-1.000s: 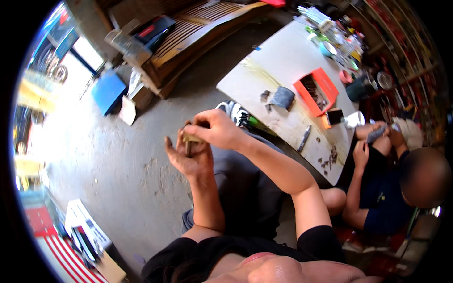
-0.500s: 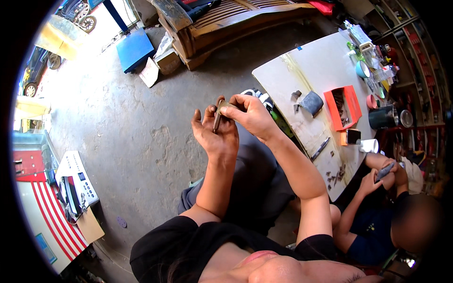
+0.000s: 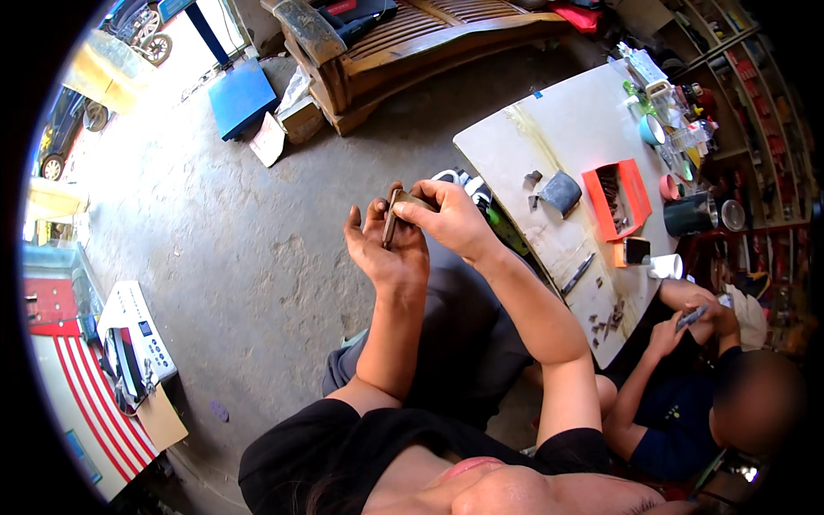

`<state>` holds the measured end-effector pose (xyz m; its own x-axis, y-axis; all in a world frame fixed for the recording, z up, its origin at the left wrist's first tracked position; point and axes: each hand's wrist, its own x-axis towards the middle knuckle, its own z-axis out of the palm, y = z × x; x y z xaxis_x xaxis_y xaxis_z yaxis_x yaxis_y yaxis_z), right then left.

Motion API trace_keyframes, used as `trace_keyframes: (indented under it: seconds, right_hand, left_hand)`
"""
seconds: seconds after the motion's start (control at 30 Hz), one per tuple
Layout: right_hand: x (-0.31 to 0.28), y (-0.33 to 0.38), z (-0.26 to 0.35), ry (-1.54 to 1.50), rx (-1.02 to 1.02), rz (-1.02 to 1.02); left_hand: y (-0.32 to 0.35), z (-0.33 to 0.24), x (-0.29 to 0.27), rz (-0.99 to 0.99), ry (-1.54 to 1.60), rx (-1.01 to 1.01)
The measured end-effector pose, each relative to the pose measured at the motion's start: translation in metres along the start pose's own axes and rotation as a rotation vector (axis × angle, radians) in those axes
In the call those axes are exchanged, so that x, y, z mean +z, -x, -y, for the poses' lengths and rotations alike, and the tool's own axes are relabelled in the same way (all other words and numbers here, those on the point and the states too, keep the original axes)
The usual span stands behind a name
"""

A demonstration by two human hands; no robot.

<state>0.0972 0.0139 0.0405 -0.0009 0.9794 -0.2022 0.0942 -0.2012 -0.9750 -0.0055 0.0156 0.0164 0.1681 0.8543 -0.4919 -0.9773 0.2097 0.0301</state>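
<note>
My left hand (image 3: pixel 388 253) is palm up with dark smudged fingers, some of them spread, and a narrow dark brown strip (image 3: pixel 390 225) stands upright against its fingers. My right hand (image 3: pixel 455 221) pinches a flat tan-brown piece (image 3: pixel 410 201), thumb on top and fingers curled beneath. That piece touches or nearly touches the upper part of the strip. Its material is too small to make out. Both hands are raised over my lap, left of the table.
The white table (image 3: pixel 506 129) holds a dark grey block (image 3: pixel 561 192), an orange-red box (image 3: pixel 613 225) of small brown pieces, a pen (image 3: pixel 579 273), and a white cup (image 3: pixel 666 266). Another person (image 3: pixel 669 412) sits at right with a phone-like object. A wooden bench (image 3: pixel 412 64) stands beyond.
The view has shifted slightly. My hands keep nearly the same pose and hold, with the tan-brown piece and the right fingers moved only a little.
</note>
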Motion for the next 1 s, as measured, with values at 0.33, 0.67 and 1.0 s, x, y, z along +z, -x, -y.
trace_keyframes:
  seconds: [0.33,0.67,1.0]
  right_hand:
    - [0.000,-0.001,-0.003,0.043,-0.027,0.018]
    - [0.002,-0.004,-0.005,0.103,-0.096,0.005]
    - [-0.003,0.000,-0.010,0.098,-0.168,0.045]
  left_hand:
    - [0.000,0.000,-0.004,-0.017,-0.040,0.016]
    - [0.000,-0.006,-0.001,-0.045,-0.118,0.040]
    - [-0.013,-0.003,-0.012,-0.103,-0.266,0.078]
